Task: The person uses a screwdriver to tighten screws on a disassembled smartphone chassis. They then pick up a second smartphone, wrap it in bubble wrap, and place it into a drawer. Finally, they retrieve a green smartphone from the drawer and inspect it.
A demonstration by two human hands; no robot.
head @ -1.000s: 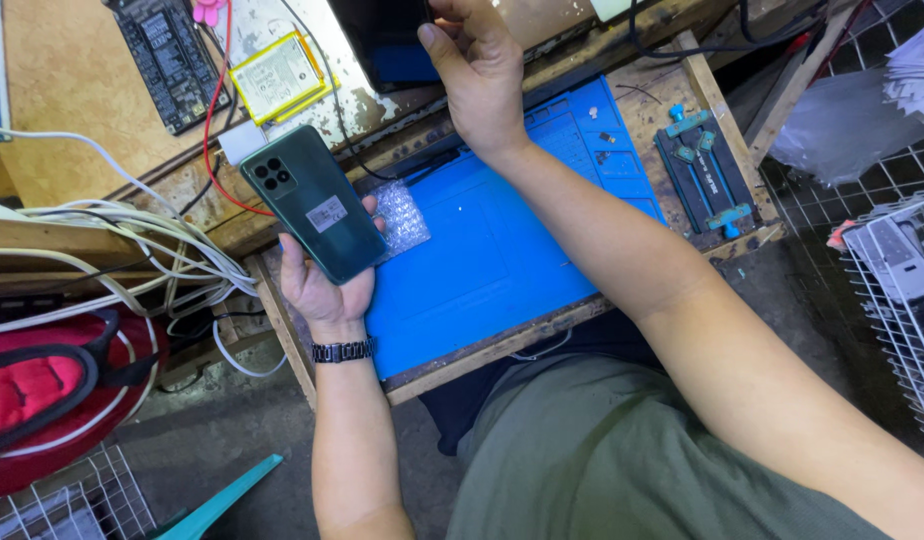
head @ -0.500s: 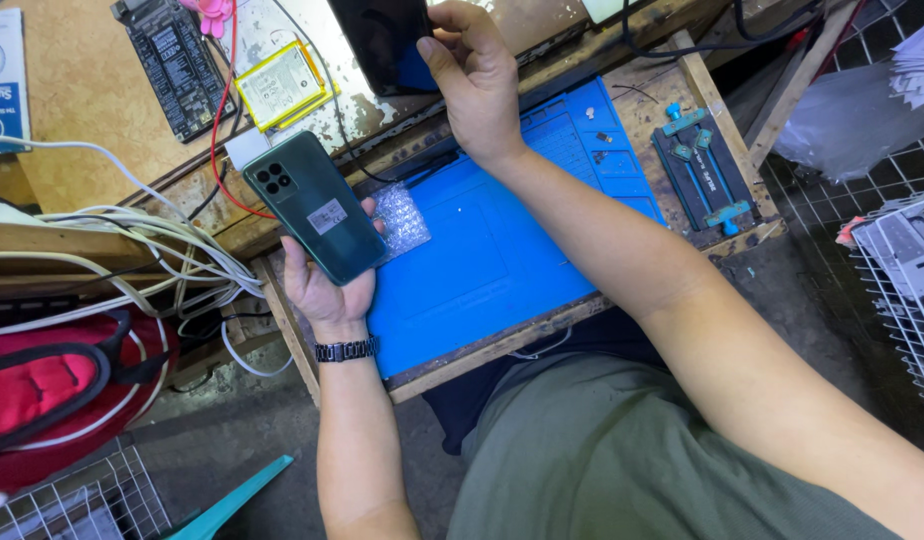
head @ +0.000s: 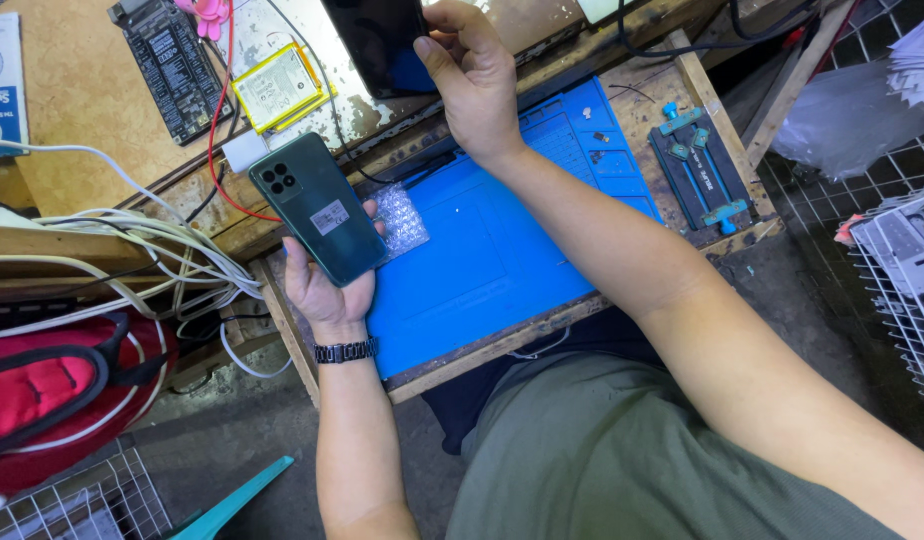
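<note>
Two bare hands over a cluttered bench, seen from above. Left hand (head: pixel 327 290), wristband on, wrapped around a green phone (head: pixel 319 208), back side up, camera cluster toward the top left, small sticker at mid-body; fingers curled along its right edge, thumb on the left edge. Phone held tilted above the left end of a blue mat (head: pixel 502 250), just over a scrap of bubble wrap (head: pixel 402 220) lying on that mat. Right hand (head: pixel 477 85) reaching further up the bench, fingers pinched on the lower right corner of a dark panel (head: pixel 377 40), flat and glossy, partly cut off by the top edge. Beside the panel, to the left, a yellow-edged battery (head: pixel 277 87) and a black circuit board (head: pixel 174 65), with a red wire (head: pixel 217 130) running down past them. White cables (head: pixel 132 240) bundled at the left, a red bag (head: pixel 52 395) below them. Blue-clamped holder (head: pixel 702 165) at the right end of the mat.
</note>
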